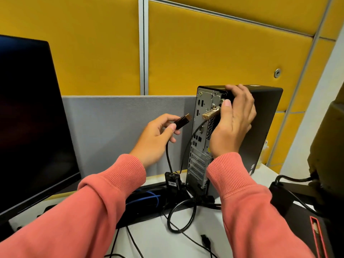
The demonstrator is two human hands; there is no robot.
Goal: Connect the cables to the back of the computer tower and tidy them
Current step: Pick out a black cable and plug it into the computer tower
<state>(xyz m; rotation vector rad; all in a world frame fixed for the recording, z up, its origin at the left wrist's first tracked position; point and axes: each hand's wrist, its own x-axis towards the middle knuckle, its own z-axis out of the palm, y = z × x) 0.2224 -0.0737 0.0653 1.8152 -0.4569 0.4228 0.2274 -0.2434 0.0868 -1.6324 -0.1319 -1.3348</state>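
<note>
At frame centre, the left hand (155, 135) is pinching a black cable plug (183, 121) beside the upright computer tower (260, 116), while the right hand (233, 123) is gripping the tower's top rear corner on the counter (154, 237).

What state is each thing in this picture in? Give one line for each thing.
Computer tower: upright, rear ports facing the person.
Display cable plug: unplugged, short of the ports.
Left hand: pinching the plug.
Right hand: gripping the tower's top rear corner.
Combination lock: attached to the rear panel.
Monitor: screen dark.
</note>
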